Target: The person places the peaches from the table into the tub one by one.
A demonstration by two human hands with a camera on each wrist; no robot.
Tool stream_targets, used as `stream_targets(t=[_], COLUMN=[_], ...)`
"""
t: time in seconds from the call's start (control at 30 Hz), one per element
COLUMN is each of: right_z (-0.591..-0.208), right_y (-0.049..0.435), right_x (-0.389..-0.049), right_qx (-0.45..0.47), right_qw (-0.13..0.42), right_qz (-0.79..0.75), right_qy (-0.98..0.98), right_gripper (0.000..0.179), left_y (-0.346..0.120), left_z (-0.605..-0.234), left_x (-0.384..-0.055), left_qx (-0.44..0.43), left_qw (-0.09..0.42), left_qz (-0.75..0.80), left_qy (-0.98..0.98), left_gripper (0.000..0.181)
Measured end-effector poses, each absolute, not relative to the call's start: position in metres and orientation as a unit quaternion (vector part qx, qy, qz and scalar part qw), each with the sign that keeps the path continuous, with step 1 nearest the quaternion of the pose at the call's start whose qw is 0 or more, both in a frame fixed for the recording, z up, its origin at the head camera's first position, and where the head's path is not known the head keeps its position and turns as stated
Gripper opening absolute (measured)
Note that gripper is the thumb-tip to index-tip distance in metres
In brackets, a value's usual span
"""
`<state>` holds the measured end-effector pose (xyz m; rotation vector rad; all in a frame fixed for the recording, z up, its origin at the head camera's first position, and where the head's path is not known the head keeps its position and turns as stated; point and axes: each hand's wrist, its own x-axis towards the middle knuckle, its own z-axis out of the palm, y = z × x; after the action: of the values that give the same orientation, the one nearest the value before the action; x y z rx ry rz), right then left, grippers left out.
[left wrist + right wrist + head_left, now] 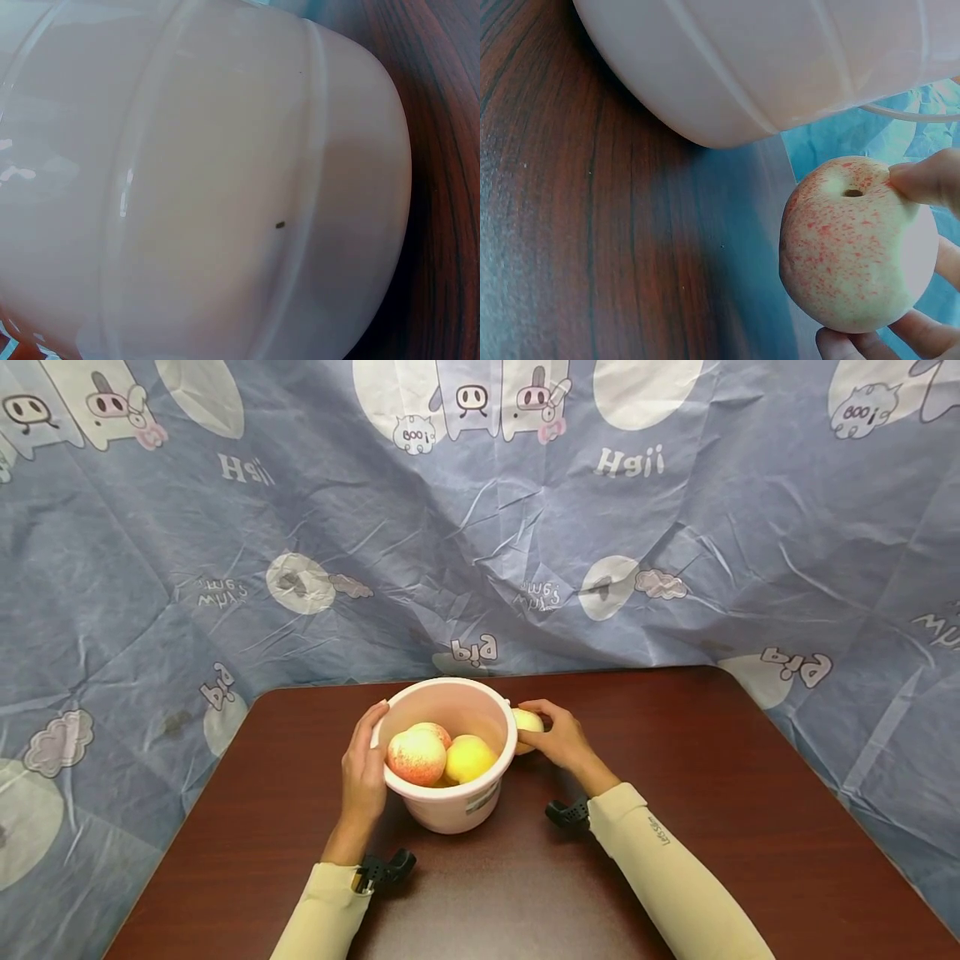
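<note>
A pale pink plastic bucket [450,812] stands on the table, its mouth facing up toward the head camera. My left hand [363,777] holds it by the left side of the rim; the left wrist view is filled by the ribbed bucket wall [217,165]. Inside lie two red-speckled fruits, the nearer one [416,757] in front of the other [435,732], with a yellow fruit [470,758] to their right. Just outside the right rim, my right hand [558,739] grips a pale apple [847,247] with red speckles and a small dark hole at its top, thumb and fingers around it.
The dark red-brown wooden table [720,802] stretches out on both sides of the bucket. Behind it hangs a wrinkled blue cloth [420,543] with cartoon prints, meeting the table's back edge. Black wrist mounts [386,867] sit at both sleeves.
</note>
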<state>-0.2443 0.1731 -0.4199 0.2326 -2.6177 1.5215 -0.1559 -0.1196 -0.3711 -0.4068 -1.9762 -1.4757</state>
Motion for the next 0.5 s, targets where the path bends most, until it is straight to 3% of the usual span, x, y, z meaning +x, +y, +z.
stream_targets(t=[0.5], right_z=[-0.403], right_y=[0.178], right_x=[-0.242], right_qx=[0.07], right_qw=[0.084], right_qz=[0.503], right_qy=[-0.857], right_gripper=[0.05], left_y=[-0.119], left_z=[-0.371], left_x=[-0.156], left_qx=[-0.149], left_qw=[0.312], left_qz=[-0.563], left_qy=[-0.751], left_gripper=[0.049])
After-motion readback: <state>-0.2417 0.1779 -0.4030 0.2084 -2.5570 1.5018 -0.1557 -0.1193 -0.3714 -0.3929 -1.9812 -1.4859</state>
